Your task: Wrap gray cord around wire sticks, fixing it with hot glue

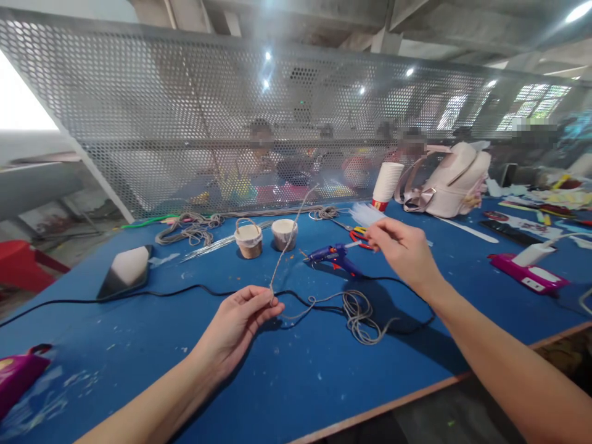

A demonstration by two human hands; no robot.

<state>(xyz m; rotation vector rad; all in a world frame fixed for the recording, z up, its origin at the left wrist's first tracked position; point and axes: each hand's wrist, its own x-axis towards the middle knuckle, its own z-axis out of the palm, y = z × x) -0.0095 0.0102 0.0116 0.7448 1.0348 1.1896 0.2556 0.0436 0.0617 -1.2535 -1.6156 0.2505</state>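
Note:
My left hand (pixel 243 324) pinches a thin twisted grey cord (pixel 280 262) between thumb and fingers; its free end rises up and to the right. More of the cord lies in a loose coil (pixel 361 316) to the right of that hand. My right hand (pixel 400 246) is closed in a pinch above the table, its fingertips by the rear of a blue glue gun (pixel 333 256). A pale stick (pixel 355 244) runs from the gun toward those fingertips; whether they grip it cannot be made out. Whitish translucent material (pixel 365 214) shows just behind the fingers.
Two small cups, one with a handle (pixel 250 237) and one plain (pixel 284 234), stand at mid-table. Around them are a phone (pixel 124 268), red-and-yellow-handled pliers (pixel 361 237), stacked paper cups (pixel 387 184), a backpack (pixel 456 182) and a purple power strip (pixel 530 272). A black cable (pixel 185 290) crosses the blue table.

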